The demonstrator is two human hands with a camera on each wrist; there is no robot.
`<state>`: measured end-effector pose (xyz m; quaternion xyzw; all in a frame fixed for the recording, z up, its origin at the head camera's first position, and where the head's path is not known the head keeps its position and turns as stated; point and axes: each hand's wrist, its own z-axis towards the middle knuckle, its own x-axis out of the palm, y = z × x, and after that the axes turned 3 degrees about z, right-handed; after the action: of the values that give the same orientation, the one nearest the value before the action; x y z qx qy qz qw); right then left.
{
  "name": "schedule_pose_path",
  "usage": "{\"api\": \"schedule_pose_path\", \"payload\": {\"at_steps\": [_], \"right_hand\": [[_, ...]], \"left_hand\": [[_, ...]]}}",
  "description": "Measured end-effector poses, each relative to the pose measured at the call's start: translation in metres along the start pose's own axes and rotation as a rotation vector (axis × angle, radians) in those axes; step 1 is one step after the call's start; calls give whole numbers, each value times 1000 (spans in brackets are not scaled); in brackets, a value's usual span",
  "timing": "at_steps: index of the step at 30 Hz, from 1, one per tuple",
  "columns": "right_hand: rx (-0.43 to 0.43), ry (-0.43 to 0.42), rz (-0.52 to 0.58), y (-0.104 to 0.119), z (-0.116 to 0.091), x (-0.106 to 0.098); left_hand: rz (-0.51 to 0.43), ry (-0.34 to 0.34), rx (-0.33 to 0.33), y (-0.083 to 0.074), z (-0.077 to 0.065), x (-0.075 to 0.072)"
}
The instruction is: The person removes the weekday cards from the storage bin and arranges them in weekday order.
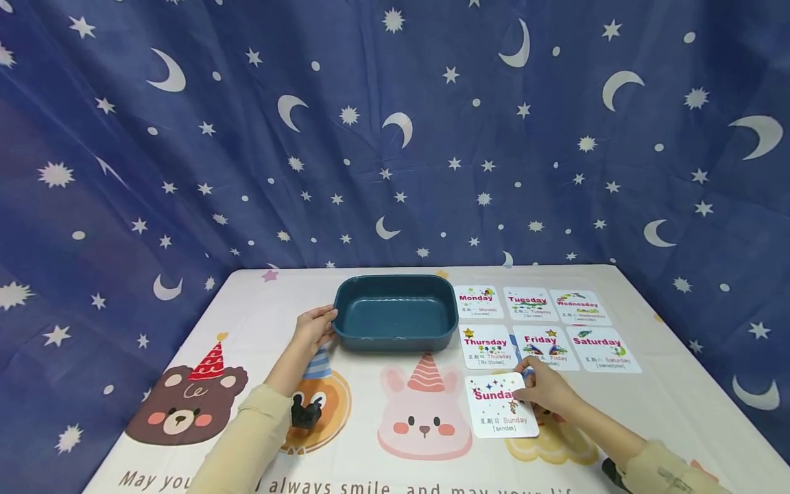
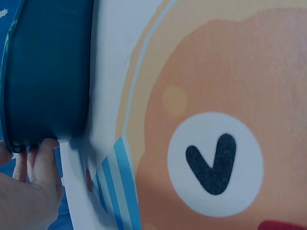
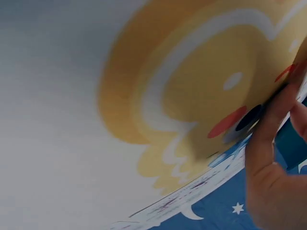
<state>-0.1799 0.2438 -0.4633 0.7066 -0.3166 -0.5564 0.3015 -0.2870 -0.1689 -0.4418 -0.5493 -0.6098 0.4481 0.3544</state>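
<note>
A dark teal plastic basin (image 1: 398, 343) stands toward the back of the table, its inside bare. My left hand (image 1: 315, 327) grips the basin's left end at the rim; in the left wrist view, fingers (image 2: 45, 160) press against the basin wall (image 2: 48, 76). The white Sunday card (image 1: 501, 418) is pinched at its right edge by my right hand (image 1: 548, 387), below the Thursday card (image 1: 486, 346) and Friday card (image 1: 543, 339). In the right wrist view the right hand (image 3: 276, 158) hides most of the held card.
Right of the basin lie the Monday (image 1: 478, 310), Tuesday (image 1: 531, 312), Wednesday (image 1: 581, 309) and Saturday (image 1: 605, 357) cards, in two rows. A printed cloth (image 1: 345, 473) with cartoon animals covers the table. Behind hangs a blue star-and-moon curtain (image 1: 395, 185).
</note>
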Motion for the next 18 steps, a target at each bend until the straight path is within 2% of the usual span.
{"api": "schedule_pose_path", "payload": {"at_steps": [6, 15, 18], "right_hand": [[-78, -55, -154, 3, -1, 2], [-128, -8, -334, 9, 0, 1], [-117, 23, -336, 12, 2, 0]], "left_hand": [[9, -4, 1, 1, -1, -1], [-18, 10, 10, 3, 0, -1], [-20, 16, -8, 1, 1, -3]]}}
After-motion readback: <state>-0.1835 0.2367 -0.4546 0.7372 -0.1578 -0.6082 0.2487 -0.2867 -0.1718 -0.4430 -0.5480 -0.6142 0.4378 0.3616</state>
